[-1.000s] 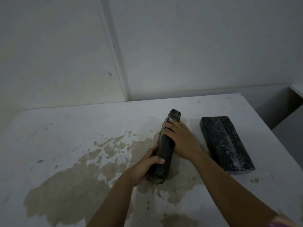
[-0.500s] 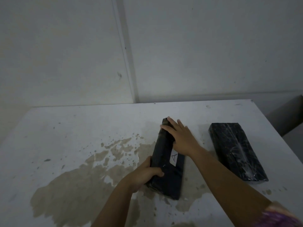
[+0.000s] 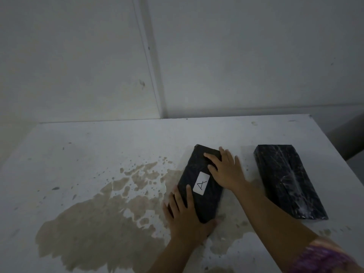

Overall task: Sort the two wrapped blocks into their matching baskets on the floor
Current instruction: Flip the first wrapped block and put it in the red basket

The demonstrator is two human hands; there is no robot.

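Observation:
A black wrapped block (image 3: 197, 201) lies flat on the white table (image 3: 98, 146), its white label marked "A" (image 3: 201, 183) facing up. My left hand (image 3: 185, 219) grips its near left corner, thumb under the near end. My right hand (image 3: 226, 172) rests flat on its far right part, fingers spread over the top. A second black wrapped block (image 3: 287, 180) lies flat to the right, untouched, with no label showing. No baskets are in view.
A large brown stain (image 3: 102, 219) covers the table's near middle. White walls with a vertical seam (image 3: 149, 62) stand behind the table. The table's right edge (image 3: 338, 154) drops off to a dark floor area.
The block stood on its narrow side a second ago; both hands have tipped it over to the right so it lies flat with the "A" label up.

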